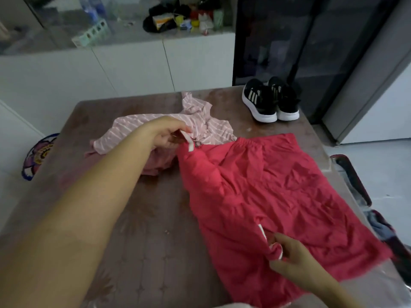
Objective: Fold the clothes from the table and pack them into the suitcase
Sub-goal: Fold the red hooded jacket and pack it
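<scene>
Presently the red shorts (278, 185) spread toward three o'clock on the counter (144, 218); left hand (169, 136) pinches their waistband corner at eleven, right hand (289, 256) their hem at five.

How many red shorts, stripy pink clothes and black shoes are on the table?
red shorts: 1
stripy pink garment: 1
black shoes: 2
Total: 4
Some plain pink cloth lies under the stripy one. I cannot tell if it is a separate piece, so I left it out.
</scene>
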